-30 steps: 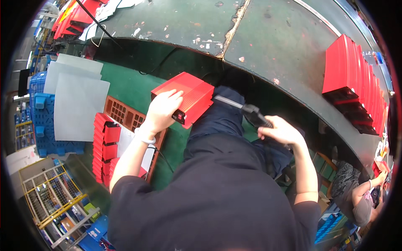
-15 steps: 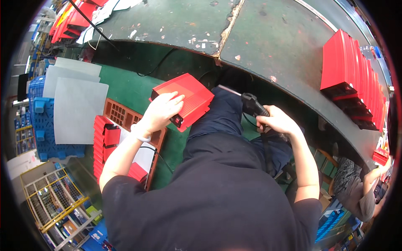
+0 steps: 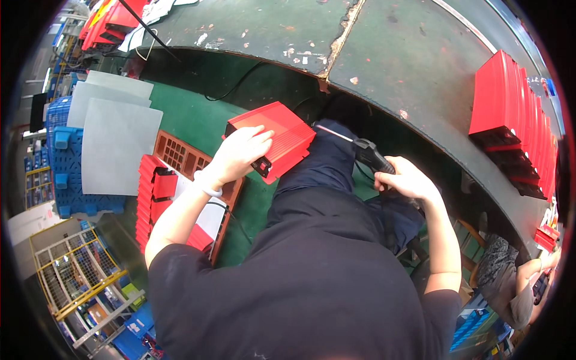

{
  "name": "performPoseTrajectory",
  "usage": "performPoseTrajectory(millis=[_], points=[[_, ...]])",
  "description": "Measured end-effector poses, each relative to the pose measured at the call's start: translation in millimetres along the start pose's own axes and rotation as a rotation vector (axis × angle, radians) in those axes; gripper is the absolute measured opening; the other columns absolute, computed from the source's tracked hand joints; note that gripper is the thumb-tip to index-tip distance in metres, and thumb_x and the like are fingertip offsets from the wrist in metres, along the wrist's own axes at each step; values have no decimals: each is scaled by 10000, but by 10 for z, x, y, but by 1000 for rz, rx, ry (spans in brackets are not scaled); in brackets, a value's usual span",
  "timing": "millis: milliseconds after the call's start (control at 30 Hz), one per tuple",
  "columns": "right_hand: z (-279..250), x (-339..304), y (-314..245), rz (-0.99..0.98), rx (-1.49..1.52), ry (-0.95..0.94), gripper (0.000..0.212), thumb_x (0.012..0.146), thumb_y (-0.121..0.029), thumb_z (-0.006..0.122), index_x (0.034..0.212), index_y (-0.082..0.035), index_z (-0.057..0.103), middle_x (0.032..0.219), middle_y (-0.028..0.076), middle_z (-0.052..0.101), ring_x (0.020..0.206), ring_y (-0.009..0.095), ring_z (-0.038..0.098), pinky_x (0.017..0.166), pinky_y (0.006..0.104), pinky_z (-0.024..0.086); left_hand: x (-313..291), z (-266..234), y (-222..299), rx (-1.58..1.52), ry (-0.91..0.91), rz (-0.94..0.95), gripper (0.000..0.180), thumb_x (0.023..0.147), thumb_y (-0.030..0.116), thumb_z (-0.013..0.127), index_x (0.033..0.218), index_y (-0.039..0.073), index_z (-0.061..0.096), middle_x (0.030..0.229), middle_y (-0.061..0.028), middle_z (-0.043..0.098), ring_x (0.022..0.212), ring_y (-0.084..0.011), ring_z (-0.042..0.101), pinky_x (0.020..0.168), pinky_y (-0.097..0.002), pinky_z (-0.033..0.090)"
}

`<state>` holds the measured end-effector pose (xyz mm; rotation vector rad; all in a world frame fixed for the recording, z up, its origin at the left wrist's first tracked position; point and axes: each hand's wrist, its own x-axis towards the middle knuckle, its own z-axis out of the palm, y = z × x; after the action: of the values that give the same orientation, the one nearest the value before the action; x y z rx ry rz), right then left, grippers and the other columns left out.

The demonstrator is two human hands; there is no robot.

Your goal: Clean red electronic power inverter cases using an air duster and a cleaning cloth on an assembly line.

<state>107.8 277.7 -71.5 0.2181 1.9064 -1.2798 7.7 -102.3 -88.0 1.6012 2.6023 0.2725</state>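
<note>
My left hand (image 3: 245, 155) is closed over the near left side of a red ribbed metal housing (image 3: 281, 133) with black ends. The housing rests tilted against my dark-trousered thigh, and the palm hides part of it. In my right hand (image 3: 409, 179) is a black electric screwdriver (image 3: 373, 156) with a long thin metal shaft. Its shaft points left toward the housing, and a small gap separates its tip from the housing's right edge. A cord hangs beneath the tool.
Ahead stands a worn green bench (image 3: 414, 72) with a stack of red housings (image 3: 510, 126) at right. More housings (image 3: 157, 204) lie at left in a brown crate (image 3: 180, 151). Grey sheets (image 3: 120, 147) lie over blue plastic crates (image 3: 60, 162). Another person's arm (image 3: 531, 270) shows far right.
The whole view has shifted slightly, moving the bench and crates rightward in the picture. Both hands keep their grips, and the screwdriver tip stays close to the housing.
</note>
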Motion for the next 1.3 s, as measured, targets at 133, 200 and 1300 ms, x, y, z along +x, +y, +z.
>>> performPoseTrajectory(millis=[133,200,1300], points=[[83,-214,-93,-76,31,-263,222,849,-226,622,909,-13,629,803,35,668,736,94,605,654,247,489,-7,-6,10,-51,82,-72,451,627,64,736,1059,23,611,1174,-119,630,1116,-320,576,944,-402,465],[90,-342,-320,-124,141,-220,231,854,-215,631,977,-19,641,877,31,673,776,88,593,671,247,485,-36,-24,-5,-126,236,-126,441,634,105,752,1047,20,623,1103,-122,659,1046,-312,616,914,-394,485],[-695,-405,-635,-520,314,739,125,956,-103,528,992,-16,610,880,14,617,879,98,572,796,265,461,1147,-777,38,-1199,950,-83,667,580,140,882,1101,-13,494,1051,-111,632,983,-169,615,905,-320,485]])
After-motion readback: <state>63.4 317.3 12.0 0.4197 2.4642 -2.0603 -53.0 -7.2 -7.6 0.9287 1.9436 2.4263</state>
